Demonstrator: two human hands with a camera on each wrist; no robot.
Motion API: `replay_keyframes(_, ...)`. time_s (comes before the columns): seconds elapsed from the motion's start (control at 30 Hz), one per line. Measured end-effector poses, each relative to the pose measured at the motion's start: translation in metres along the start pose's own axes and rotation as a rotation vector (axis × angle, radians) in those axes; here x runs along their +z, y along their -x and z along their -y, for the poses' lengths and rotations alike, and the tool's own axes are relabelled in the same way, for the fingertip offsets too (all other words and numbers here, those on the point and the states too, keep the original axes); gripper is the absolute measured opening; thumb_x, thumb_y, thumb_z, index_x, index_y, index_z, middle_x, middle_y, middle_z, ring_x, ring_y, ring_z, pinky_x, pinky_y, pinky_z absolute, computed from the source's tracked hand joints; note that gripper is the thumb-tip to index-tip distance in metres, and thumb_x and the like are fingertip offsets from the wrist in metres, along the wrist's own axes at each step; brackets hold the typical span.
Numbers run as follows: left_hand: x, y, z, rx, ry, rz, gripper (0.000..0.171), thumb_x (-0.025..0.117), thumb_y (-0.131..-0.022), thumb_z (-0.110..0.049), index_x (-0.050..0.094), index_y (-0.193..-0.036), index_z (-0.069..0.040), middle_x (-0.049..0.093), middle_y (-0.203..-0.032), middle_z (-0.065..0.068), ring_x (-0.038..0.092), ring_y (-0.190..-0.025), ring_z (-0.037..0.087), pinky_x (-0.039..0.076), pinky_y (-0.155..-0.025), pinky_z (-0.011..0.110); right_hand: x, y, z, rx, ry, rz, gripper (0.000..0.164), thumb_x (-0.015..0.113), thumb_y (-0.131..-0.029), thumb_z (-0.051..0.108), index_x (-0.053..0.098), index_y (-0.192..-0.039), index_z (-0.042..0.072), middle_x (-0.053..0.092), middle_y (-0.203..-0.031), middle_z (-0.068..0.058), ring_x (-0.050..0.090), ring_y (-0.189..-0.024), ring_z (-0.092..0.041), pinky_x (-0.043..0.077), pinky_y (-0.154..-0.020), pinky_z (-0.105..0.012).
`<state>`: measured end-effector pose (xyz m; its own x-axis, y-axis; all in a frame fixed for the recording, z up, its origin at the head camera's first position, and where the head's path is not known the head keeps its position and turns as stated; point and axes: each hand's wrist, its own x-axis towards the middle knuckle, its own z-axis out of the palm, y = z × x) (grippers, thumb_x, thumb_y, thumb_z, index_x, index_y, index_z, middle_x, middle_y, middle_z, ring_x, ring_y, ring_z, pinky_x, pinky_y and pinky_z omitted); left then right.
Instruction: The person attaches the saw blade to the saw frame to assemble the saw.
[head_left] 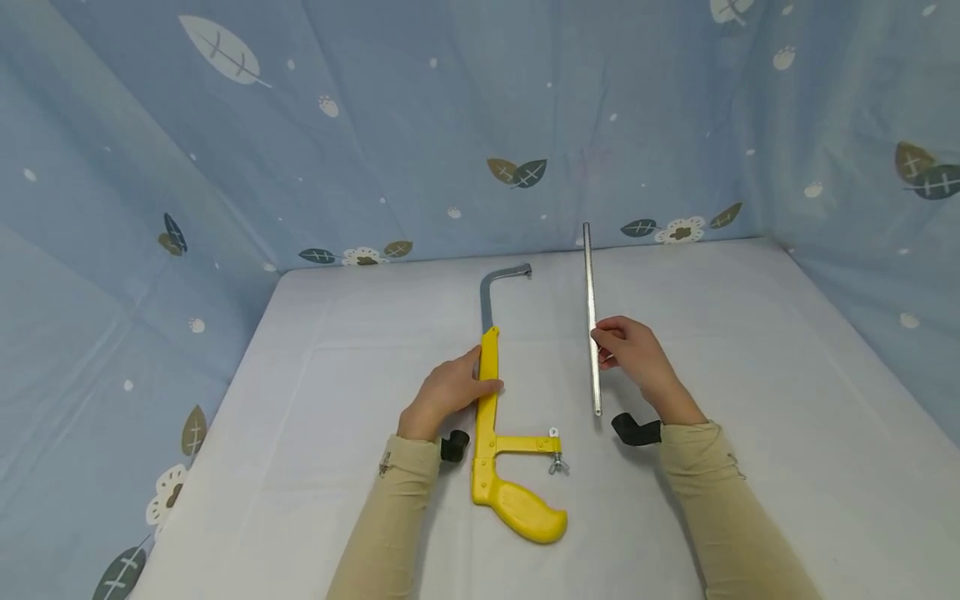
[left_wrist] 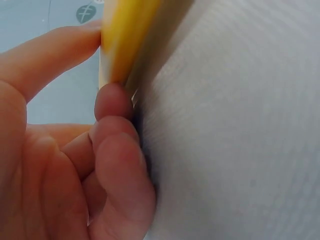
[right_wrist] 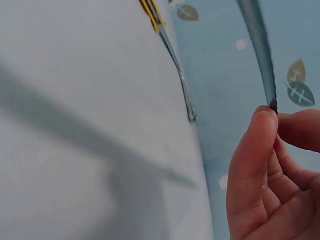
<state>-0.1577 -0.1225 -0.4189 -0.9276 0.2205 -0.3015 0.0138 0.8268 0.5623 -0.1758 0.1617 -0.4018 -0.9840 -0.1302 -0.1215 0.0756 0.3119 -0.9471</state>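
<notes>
A yellow hacksaw frame [head_left: 487,408] with a grey bent front arm lies on the white table, its handle toward me. My left hand [head_left: 448,387] grips its yellow bar, the thumb across the top; in the left wrist view the fingertips [left_wrist: 114,102] are at the bar's lower edge. To the right, my right hand [head_left: 633,354] pinches a thin silver hacksaw blade [head_left: 589,292] between thumb and finger near its middle. The blade [right_wrist: 260,50] is raised off the table and casts a shadow. A wing nut [head_left: 558,463] sits on the frame's rear arm, apart from the blade.
The white table [head_left: 360,350] has its far edge against a blue leaf-printed curtain [head_left: 420,125], which also hangs at both sides. A dark curved piece [head_left: 636,431] shows at the right wrist and another black piece [head_left: 453,446] by the left wrist.
</notes>
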Motion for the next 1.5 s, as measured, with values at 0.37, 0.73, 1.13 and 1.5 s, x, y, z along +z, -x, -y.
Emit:
replay_keyframes(0.37, -0.001, 0.001, 0.0, -0.041, 0.015, 0.001, 0.079, 0.062, -0.079, -0.046, 0.027, -0.139, -0.01, 0.053, -0.079, 0.002, 0.049, -0.063, 0.017, 0.038, -0.057, 0.028, 0.021, -0.006, -0.002, 0.013, -0.078, -0.005, 0.036, 0.053, -0.09, 0.027, 0.05, -0.113, -0.001, 0.057, -0.089, -0.014, 0.055, -0.067, -0.017, 0.049, -0.061, -0.029)
replay_keyframes(0.73, -0.002, -0.001, -0.003, -0.041, 0.023, -0.019, 0.074, 0.063, -0.078, -0.046, 0.032, -0.134, -0.008, 0.051, -0.072, 0.003, 0.048, -0.056, 0.017, 0.037, -0.052, 0.028, 0.032, -0.011, -0.003, 0.026, -0.111, 0.044, 0.038, 0.053, -0.09, 0.024, 0.049, -0.115, -0.004, 0.055, -0.083, -0.011, 0.054, -0.061, -0.014, 0.049, -0.06, -0.028)
replay_keyframes(1.13, 0.001, 0.003, -0.002, -0.064, 0.027, -0.007, 0.075, 0.064, -0.078, -0.046, 0.032, -0.135, -0.009, 0.053, -0.078, 0.001, 0.049, -0.061, 0.017, 0.039, -0.056, 0.028, 0.054, -0.01, -0.01, 0.081, -0.103, 0.128, 0.035, 0.055, -0.089, 0.022, 0.051, -0.113, -0.004, 0.055, -0.075, -0.009, 0.053, -0.058, -0.014, 0.049, -0.057, -0.029)
replay_keyframes(1.5, -0.001, 0.001, -0.002, -0.06, 0.03, -0.003, 0.075, 0.063, -0.078, -0.046, 0.033, -0.135, -0.009, 0.056, -0.079, 0.0, 0.05, -0.064, 0.017, 0.04, -0.058, 0.028, 0.057, -0.01, -0.015, 0.057, -0.114, 0.128, 0.032, 0.054, -0.09, 0.02, 0.053, -0.111, -0.004, 0.055, -0.078, -0.011, 0.053, -0.058, -0.016, 0.048, -0.055, -0.029)
